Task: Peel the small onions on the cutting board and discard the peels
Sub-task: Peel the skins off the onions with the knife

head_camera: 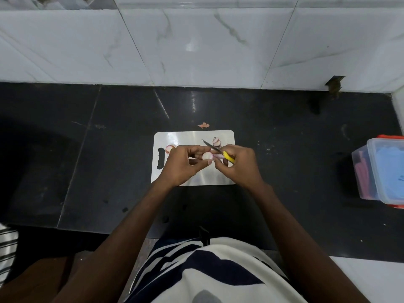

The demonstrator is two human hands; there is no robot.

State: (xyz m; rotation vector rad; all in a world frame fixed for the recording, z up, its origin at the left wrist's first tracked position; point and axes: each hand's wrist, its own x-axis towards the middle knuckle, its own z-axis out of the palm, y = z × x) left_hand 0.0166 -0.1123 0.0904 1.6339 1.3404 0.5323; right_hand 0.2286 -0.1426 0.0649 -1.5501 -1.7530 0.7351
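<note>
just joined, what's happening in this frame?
A person is peeling a small onion over a white cutting board on a dark counter. The left hand holds the onion while the right hand works at it with a yellow-handled knife. Another onion lies near the board's handle slot, peel scraps sit at the far right of the board, and one peel lies on the counter beyond it.

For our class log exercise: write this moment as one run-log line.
phase: peeling | left hand: holds small onion | right hand: holds yellow-handled knife | cutting board: peels | discarded: no
</note>
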